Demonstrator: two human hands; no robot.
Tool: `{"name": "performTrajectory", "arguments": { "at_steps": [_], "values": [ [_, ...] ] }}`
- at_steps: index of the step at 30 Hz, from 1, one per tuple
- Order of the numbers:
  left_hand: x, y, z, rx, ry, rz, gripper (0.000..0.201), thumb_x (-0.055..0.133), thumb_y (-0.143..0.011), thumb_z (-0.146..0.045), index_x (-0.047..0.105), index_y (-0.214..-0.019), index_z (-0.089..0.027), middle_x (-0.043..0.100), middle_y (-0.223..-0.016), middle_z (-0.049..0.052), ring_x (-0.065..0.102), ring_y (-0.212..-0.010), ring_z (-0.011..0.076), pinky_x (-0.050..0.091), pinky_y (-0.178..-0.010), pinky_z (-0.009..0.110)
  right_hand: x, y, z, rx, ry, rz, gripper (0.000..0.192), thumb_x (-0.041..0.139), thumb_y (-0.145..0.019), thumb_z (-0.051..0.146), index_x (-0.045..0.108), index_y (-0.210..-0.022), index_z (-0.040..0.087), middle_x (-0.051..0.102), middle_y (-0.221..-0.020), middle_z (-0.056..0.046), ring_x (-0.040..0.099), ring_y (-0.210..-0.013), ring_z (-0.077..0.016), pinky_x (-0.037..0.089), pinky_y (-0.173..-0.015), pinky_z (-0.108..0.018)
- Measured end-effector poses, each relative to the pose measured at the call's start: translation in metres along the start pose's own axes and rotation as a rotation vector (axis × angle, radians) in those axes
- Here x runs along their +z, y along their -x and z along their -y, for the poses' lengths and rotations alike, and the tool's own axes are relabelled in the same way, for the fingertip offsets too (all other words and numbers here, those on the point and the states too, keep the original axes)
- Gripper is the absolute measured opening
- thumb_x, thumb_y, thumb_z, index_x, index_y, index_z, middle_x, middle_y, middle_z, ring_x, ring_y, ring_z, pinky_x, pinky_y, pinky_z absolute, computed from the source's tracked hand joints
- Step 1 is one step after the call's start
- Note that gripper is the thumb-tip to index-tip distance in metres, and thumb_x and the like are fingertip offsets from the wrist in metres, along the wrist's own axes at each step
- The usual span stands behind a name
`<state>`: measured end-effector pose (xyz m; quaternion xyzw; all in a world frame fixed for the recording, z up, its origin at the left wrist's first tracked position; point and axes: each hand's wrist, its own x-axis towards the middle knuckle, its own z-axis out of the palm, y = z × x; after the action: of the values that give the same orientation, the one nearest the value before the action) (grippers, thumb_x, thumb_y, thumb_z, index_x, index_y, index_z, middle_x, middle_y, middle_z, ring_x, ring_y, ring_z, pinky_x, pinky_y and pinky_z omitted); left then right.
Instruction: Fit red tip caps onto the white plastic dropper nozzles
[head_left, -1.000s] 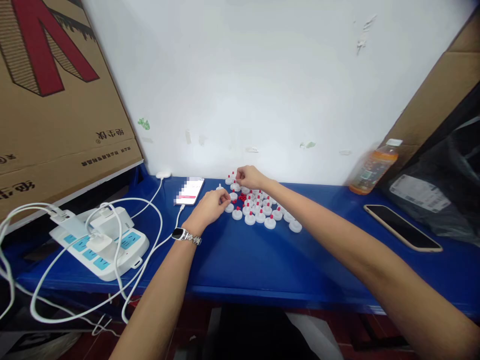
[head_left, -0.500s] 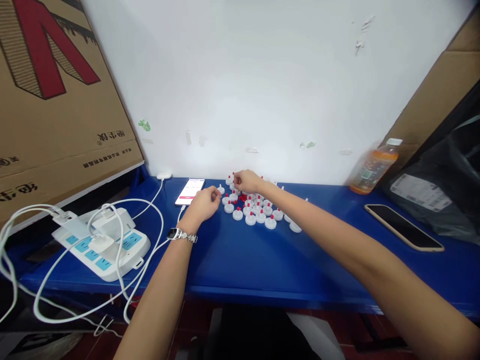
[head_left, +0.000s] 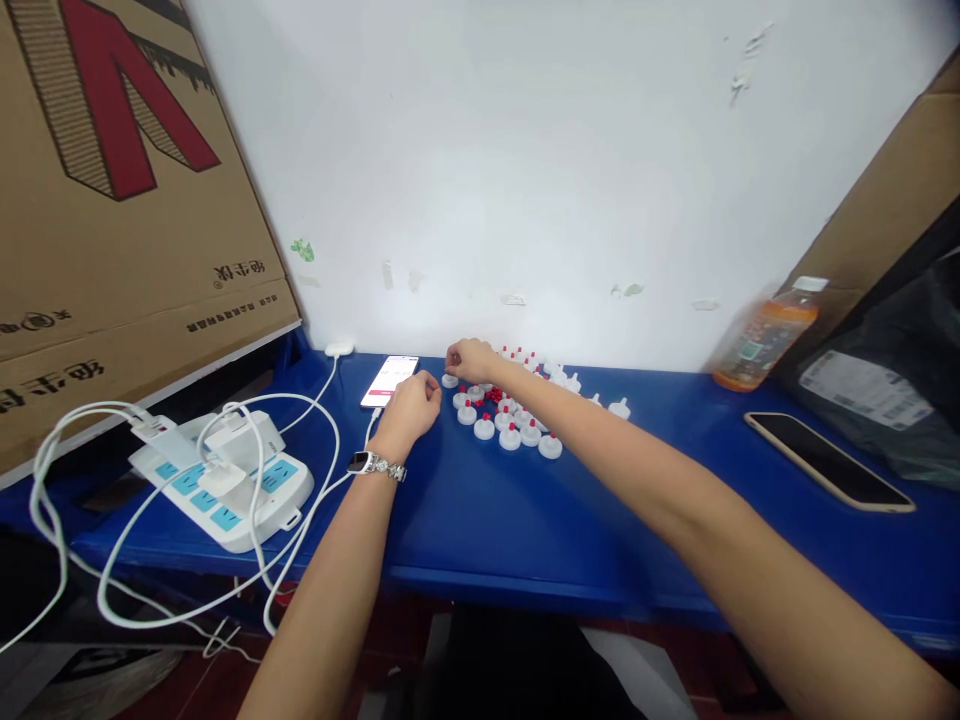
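Just then, the fingers of the right hand (head_left: 471, 357) had come leftward from the crowded caps (head_left: 510, 437) and were bunched above a lone cap (head_left: 450, 381) at the group's left edge. They were drawn nearly together; whether they gripped its spout or a small piece could not be told. That cap's spout had shown bare and white half a second earlier, so the handling seemed to have passed on to one more piece. The left hand (head_left: 411, 405) had drawn away from the caps over the last second, thumb and forefinger almost meeting, and whether anything was between them was unclear.

The caps stood upright on the blue worktop (head_left: 465, 510), most in front red-tipped, several white-spouted at right, with loose red bits (head_left: 496, 396) among them. Beyond the left hand lay a lit phone (head_left: 386, 380), then a power strip (head_left: 300, 485) under looping cables. Well to the right were a dark phone (head_left: 829, 460) and an orange bottle (head_left: 772, 335) leaning by the white wall (head_left: 510, 150). A cardboard box (head_left: 150, 250) rose at far left.
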<state>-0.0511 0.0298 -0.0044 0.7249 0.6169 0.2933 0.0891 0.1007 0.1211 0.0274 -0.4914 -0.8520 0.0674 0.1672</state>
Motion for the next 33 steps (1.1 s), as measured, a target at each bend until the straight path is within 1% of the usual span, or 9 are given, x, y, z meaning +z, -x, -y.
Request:
{"name": "performTrajectory", "arguments": {
  "at_steps": [3, 7, 10, 12, 16, 19, 23, 29, 33],
  "values": [
    [0.0, 0.003, -0.004, 0.04, -0.022, -0.083, 0.022, 0.054, -0.09, -0.028, 0.061, -0.107, -0.015, 0.063, -0.105, 0.013, 0.06, -0.102, 0.0267, 0.048, -0.089, 0.038, -0.003, 0.006, -0.001, -0.003, -0.062, -0.035, 0.01, 0.064, -0.082, 0.019, 0.072, -0.088, 0.016, 0.075, -0.09, -0.005, 0.066, -0.082, -0.0161, 0.046, -0.074, -0.025],
    [-0.002, 0.006, -0.013, 0.175, -0.019, -0.18, 0.042, 0.059, -0.089, -0.04, 0.054, -0.125, -0.018, 0.055, -0.122, 0.015, 0.051, -0.116, 0.0311, 0.044, -0.099, 0.045, -0.017, 0.031, -0.01, -0.055, -0.458, -0.114, 0.014, 0.063, -0.083, 0.023, 0.07, -0.088, 0.012, 0.075, -0.081, -0.007, 0.066, -0.071, -0.0141, 0.047, -0.066, -0.024],
    [-0.003, 0.007, -0.017, 0.265, 0.039, -0.044, 0.042, 0.055, -0.091, -0.043, 0.053, -0.127, -0.02, 0.061, -0.115, 0.011, 0.057, -0.104, 0.0284, 0.047, -0.089, 0.042, -0.024, 0.056, -0.014, -0.105, -0.708, -0.085, 0.02, 0.065, -0.082, 0.031, 0.069, -0.085, 0.011, 0.075, -0.077, -0.007, 0.064, -0.066, -0.0138, 0.047, -0.062, -0.024],
    [-0.003, 0.006, -0.017, 0.292, 0.085, 0.068, 0.038, 0.05, -0.094, -0.042, 0.055, -0.126, -0.021, 0.066, -0.101, 0.008, 0.06, -0.093, 0.026, 0.048, -0.08, 0.038, -0.025, 0.071, -0.015, -0.084, -0.747, -0.08, 0.024, 0.063, -0.084, 0.035, 0.07, -0.086, 0.012, 0.075, -0.078, -0.007, 0.063, -0.064, -0.0133, 0.046, -0.06, -0.024],
    [0.0, 0.004, -0.014, 0.287, 0.114, 0.056, 0.037, 0.051, -0.093, -0.038, 0.056, -0.122, -0.016, 0.065, -0.107, 0.011, 0.061, -0.092, 0.0248, 0.048, -0.081, 0.037, -0.022, 0.087, -0.015, -0.003, -0.483, -0.135, 0.022, 0.058, -0.086, 0.029, 0.072, -0.081, 0.013, 0.074, -0.075, -0.006, 0.063, -0.066, -0.0143, 0.045, -0.066, -0.026],
    [0.001, 0.004, -0.014, 0.271, 0.095, 0.029, 0.033, 0.052, -0.091, -0.035, 0.057, -0.117, -0.015, 0.063, -0.112, 0.013, 0.061, -0.095, 0.025, 0.047, -0.083, 0.037, -0.018, 0.088, -0.014, -0.022, -0.123, -0.055, 0.012, 0.063, -0.079, 0.024, 0.073, -0.077, 0.017, 0.074, -0.076, -0.004, 0.066, -0.077, -0.018, 0.042, -0.084, -0.033],
    [-0.002, 0.005, -0.018, 0.26, 0.071, 0.053, 0.023, 0.046, -0.094, -0.037, 0.056, -0.098, -0.017, 0.064, -0.096, 0.009, 0.06, -0.084, 0.023, 0.044, -0.073, 0.034, -0.017, 0.082, -0.006, -0.048, 0.168, 0.046, 0.009, 0.067, -0.078, 0.025, 0.074, -0.078, 0.02, 0.075, -0.083, -0.005, 0.067, -0.089, -0.0237, 0.03, -0.1, -0.045],
    [-0.005, 0.006, -0.023, 0.251, 0.08, 0.064, 0.023, 0.04, -0.096, -0.037, 0.043, -0.079, -0.022, 0.056, -0.074, 0.001, 0.054, -0.07, 0.0192, 0.035, -0.064, 0.03, -0.013, 0.074, 0.002, -0.019, 0.239, 0.099, 0.01, 0.064, -0.076, 0.016, 0.073, -0.078, 0.018, 0.075, -0.085, -0.009, 0.066, -0.091, -0.025, 0.03, -0.1, -0.045],
    [-0.006, 0.007, -0.025, 0.247, 0.107, 0.082, 0.024, 0.041, -0.095, -0.037, 0.041, -0.077, -0.022, 0.052, -0.069, -0.001, 0.051, -0.066, 0.0178, 0.033, -0.061, 0.03, -0.011, 0.078, -0.004, -0.025, 0.098, -0.024, 0.008, 0.062, -0.076, 0.015, 0.07, -0.075, 0.017, 0.074, -0.083, -0.008, 0.066, -0.09, -0.0242, 0.037, -0.096, -0.043]
  ]
}}
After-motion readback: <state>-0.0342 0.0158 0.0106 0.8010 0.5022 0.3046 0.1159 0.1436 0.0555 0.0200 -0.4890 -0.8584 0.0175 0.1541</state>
